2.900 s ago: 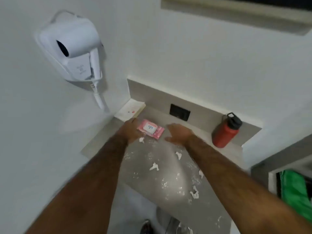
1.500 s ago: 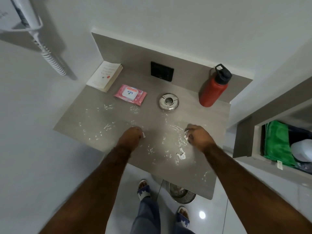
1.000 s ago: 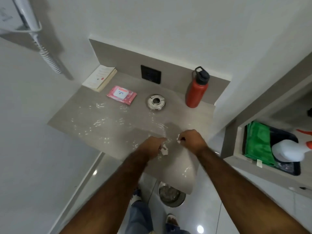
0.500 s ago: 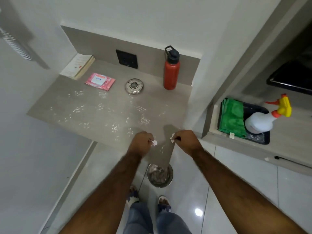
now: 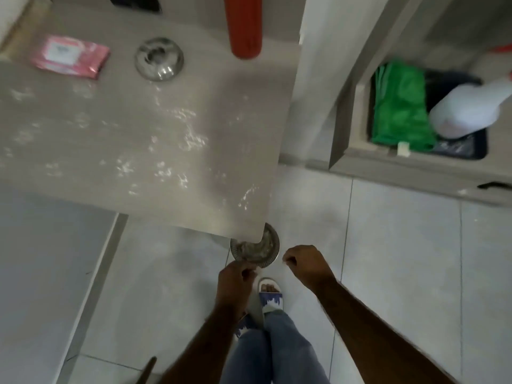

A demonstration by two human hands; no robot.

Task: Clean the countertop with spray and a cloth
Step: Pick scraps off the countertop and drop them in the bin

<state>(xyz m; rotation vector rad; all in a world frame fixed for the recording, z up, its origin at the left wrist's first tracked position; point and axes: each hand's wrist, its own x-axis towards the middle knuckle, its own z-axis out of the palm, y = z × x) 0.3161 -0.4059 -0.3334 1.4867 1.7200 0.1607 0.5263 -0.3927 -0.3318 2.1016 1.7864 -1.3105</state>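
One view: head camera, pitched steeply down; I log every place against the countertop.
Countertop (image 5: 144, 128): grey slab filling the upper left. White smears and specks are scattered over its middle and toward its near right corner.
Pink packet (image 5: 70, 56): flat on the countertop, far left part.
Metal dish (image 5: 159, 59): round and shiny, on the countertop, right of the pink packet and apart from it.
Red bottle (image 5: 245, 26): on the countertop at its far right, top cut off by the frame edge.
Black panel (image 5: 135, 2): on the upstand behind the countertop, mostly out of frame.
Green cloth (image 5: 399, 106): off the countertop, to its right, lying in the left part of a black tray (image 5: 480, 146) set in a recess there.
Spray bottle (image 5: 468, 109): white, lying tilted in the same tray, just right of the green cloth; its nozzle end runs out of frame.
Metal bin (image 5: 256, 249): round, on the floor under the countertop's near right corner, partly hidden by that corner.
Left hand (image 5: 235, 275): in front of the countertop's near corner, overlapping the near rim of the metal bin. Fingers curled in tight; I cannot tell whether they hold anything.
Right hand (image 5: 304, 263): just right of the metal bin, clear of the countertop. Fingers curled narrow against the thumb; I cannot tell what, if anything, is inside.
Sandal (image 5: 270, 293): white and blue, on the floor tiles nearer to me than the countertop, between the two forearms.
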